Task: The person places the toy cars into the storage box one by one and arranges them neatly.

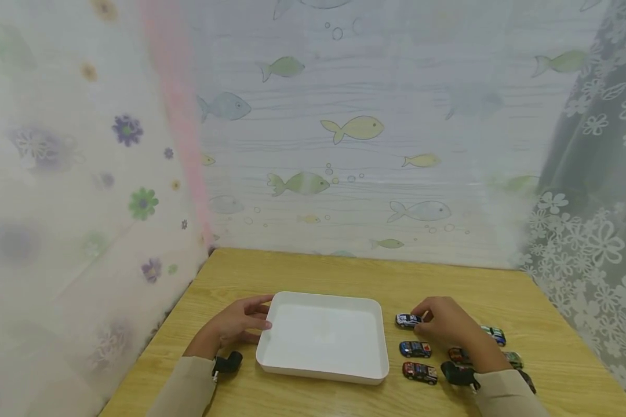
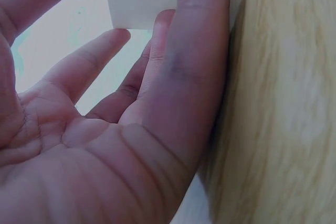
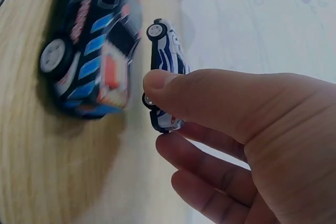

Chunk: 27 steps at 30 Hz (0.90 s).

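Pinching is what the right hand [image 1: 446, 324] is seen doing: the white and blue toy car [image 1: 408, 320] is caught between thumb and fingers, just off the right side of the white tray [image 1: 292, 356], and whether its wheels are on the wooden table [image 1: 302, 272] can't really be told. In the right wrist view the car's rear half is hidden behind the thumb, so only the front wheels and striped roof are shown.

The left hand [image 1: 235, 325] is laid against the tray's left edge, fingers relaxed and straight, nothing gripped; in its wrist view mostly palm is seen, with just a corner of the tray behind the fingertips.

Below the pinched car, a blue car [image 1: 415, 348] and a red car [image 1: 419, 372] are lined up beside the tray. More cars are parked on the far side of the right hand, but they're partly covered by the wrist and sleeve, so colours are hard to make out, apart from a greenish one [image 1: 494, 334].
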Each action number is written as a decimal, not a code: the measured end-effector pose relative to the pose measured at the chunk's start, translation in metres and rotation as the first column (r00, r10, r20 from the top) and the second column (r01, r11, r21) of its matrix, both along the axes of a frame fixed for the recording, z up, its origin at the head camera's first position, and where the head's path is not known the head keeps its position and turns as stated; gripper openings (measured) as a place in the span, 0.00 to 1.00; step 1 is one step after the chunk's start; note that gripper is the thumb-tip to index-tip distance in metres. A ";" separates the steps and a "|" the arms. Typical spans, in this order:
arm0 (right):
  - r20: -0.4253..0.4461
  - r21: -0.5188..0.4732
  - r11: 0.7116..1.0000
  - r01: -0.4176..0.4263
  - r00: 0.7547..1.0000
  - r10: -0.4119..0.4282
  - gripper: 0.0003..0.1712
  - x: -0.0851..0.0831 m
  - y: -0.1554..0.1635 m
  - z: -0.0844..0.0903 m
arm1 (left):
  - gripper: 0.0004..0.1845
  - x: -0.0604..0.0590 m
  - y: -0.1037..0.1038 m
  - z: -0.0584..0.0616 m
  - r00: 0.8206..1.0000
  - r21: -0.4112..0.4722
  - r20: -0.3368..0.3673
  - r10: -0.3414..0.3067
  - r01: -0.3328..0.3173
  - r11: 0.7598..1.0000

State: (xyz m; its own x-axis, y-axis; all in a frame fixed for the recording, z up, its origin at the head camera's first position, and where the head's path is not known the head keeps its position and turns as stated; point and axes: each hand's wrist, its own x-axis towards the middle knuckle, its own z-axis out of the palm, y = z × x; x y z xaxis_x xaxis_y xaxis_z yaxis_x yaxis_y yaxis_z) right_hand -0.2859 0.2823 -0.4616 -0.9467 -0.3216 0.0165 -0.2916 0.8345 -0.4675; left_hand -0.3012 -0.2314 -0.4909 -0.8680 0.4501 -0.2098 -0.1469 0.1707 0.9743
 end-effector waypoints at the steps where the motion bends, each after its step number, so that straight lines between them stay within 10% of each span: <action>1: -0.008 -0.002 1.000 -0.007 1.000 0.007 0.14 0.000 -0.001 0.001 | 0.43 0.000 0.000 0.000 1.000 0.003 0.003 0.001 -0.001 1.000; 27: -0.080 -0.091 0.984 -0.151 0.986 0.143 0.15 -0.016 -0.056 0.027 | 0.44 -0.001 -0.004 -0.006 0.999 0.024 0.023 0.034 -0.034 0.999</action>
State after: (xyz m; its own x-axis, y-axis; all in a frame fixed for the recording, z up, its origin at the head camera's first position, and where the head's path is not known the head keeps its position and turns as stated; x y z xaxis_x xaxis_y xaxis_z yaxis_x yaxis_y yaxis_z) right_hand -0.3023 0.2263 -0.4350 -0.8844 -0.4507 0.1212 -0.4438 0.7319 -0.5171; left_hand -0.3018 -0.2358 -0.4974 -0.8781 0.4257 -0.2183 -0.1738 0.1412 0.9746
